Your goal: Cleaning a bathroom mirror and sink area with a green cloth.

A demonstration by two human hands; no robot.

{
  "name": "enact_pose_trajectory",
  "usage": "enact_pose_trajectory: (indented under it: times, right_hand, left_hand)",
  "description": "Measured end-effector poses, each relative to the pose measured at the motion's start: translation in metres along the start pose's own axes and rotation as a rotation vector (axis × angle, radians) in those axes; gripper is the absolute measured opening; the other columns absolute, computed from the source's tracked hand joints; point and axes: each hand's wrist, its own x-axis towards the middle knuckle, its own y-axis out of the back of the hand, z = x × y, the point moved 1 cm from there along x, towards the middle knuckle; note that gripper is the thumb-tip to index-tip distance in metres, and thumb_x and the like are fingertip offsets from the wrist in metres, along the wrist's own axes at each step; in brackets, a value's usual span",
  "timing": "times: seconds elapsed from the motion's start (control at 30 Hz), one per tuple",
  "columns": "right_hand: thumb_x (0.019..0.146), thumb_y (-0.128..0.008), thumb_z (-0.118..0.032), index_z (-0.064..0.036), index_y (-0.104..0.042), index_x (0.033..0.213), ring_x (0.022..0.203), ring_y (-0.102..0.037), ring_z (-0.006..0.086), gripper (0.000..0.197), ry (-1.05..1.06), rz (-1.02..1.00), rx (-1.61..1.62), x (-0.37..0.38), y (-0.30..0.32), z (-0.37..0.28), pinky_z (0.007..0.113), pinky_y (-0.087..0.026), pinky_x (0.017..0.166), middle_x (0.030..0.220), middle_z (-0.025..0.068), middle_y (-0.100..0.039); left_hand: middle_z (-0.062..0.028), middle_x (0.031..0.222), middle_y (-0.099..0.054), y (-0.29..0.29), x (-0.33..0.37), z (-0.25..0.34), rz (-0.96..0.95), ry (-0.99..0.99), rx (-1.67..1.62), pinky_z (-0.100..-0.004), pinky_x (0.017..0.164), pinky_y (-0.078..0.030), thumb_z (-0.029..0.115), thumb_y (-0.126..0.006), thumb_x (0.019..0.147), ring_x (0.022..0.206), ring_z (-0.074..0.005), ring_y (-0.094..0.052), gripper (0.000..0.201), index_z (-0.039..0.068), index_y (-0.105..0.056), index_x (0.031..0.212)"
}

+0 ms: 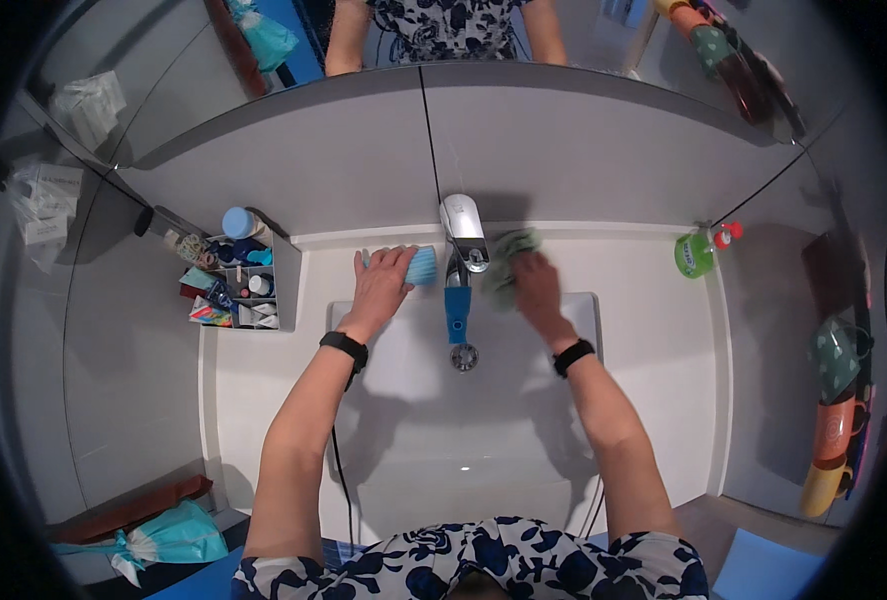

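My left hand [379, 290] is on the back ledge of the sink, left of the tap. Its fingers are closed over a light blue ribbed sponge or folded cloth [423, 266], which shows on both sides of the hand. To the right of the tap, my right hand [537, 288] presses a grey-green cloth [507, 262] onto the ledge; both are smeared by motion. Between my hands stands the chrome tap [461, 222], with a blue piece [458, 312] on its spout. Below lies the white sink basin [464, 430].
A grey organizer [287, 290] full of small bottles and tubes stands on the left of the counter. At the back right is a green soap bottle [694, 256] with a red top. A mirror [594, 90] spans the back wall. Cups [834, 425] hang along the right wall.
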Motion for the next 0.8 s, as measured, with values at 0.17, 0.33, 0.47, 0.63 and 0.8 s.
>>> enact_pose_trajectory:
  times: [0.17,0.33,0.47,0.63,0.8]
  right_hand:
    - [0.072,-0.060,-0.011,-0.0107,-0.060,0.103,0.102,-0.052,0.0275,0.031,0.188,0.034,0.151,0.009,0.016,-0.055,0.041,-0.045,0.077,0.102,0.0077,-0.059]
    - [0.072,-0.061,-0.011,-0.0098,-0.058,0.101,0.104,-0.051,0.0288,0.029,-0.134,0.041,0.050,0.014,0.024,0.021,0.043,-0.044,0.077,0.110,0.0079,-0.054]
    - [0.072,-0.060,-0.008,-0.0078,-0.057,0.106,0.105,-0.050,0.0304,0.034,-0.316,0.039,-0.028,0.011,-0.005,-0.020,0.044,-0.044,0.081,0.115,0.0093,-0.052]
    - [0.074,-0.058,-0.006,-0.0029,-0.053,0.114,0.113,-0.045,0.0345,0.040,-0.065,-0.066,0.182,-0.015,-0.003,-0.084,0.047,-0.038,0.095,0.117,0.0134,-0.051]
    - [0.080,-0.054,-0.011,-0.0020,-0.053,0.114,0.116,-0.043,0.0378,0.035,-0.048,-0.246,0.240,-0.112,-0.018,-0.108,0.048,-0.038,0.096,0.119,0.0189,-0.049]
  left_hand:
    - [-0.0067,0.135,-0.043,-0.009,-0.001,-0.013,-0.058,0.063,0.037,-0.0625,0.103,-0.022,0.016,-0.071,0.075,0.127,-0.0297,-0.038,0.066,0.016,-0.040,0.133]
    - [-0.0119,0.141,-0.033,0.007,-0.024,-0.002,0.067,0.155,-0.074,-0.0631,0.103,-0.021,0.015,-0.070,0.076,0.132,-0.0350,-0.031,0.063,0.015,-0.041,0.132]
    - [-0.0158,0.141,-0.031,0.008,-0.067,0.011,0.122,0.188,-0.091,-0.0619,0.101,-0.026,0.016,-0.070,0.076,0.131,-0.0364,-0.030,0.059,0.013,-0.045,0.129]
    - [-0.0156,0.133,-0.043,0.001,-0.119,0.044,0.203,0.213,-0.285,-0.0514,0.096,-0.035,0.021,-0.068,0.077,0.122,-0.0358,-0.042,0.044,0.011,-0.056,0.118]
    - [-0.0135,0.128,-0.049,-0.022,-0.152,0.053,0.059,0.257,-0.273,-0.0503,0.094,-0.037,0.029,-0.063,0.080,0.120,-0.0309,-0.045,0.041,0.012,-0.057,0.117]
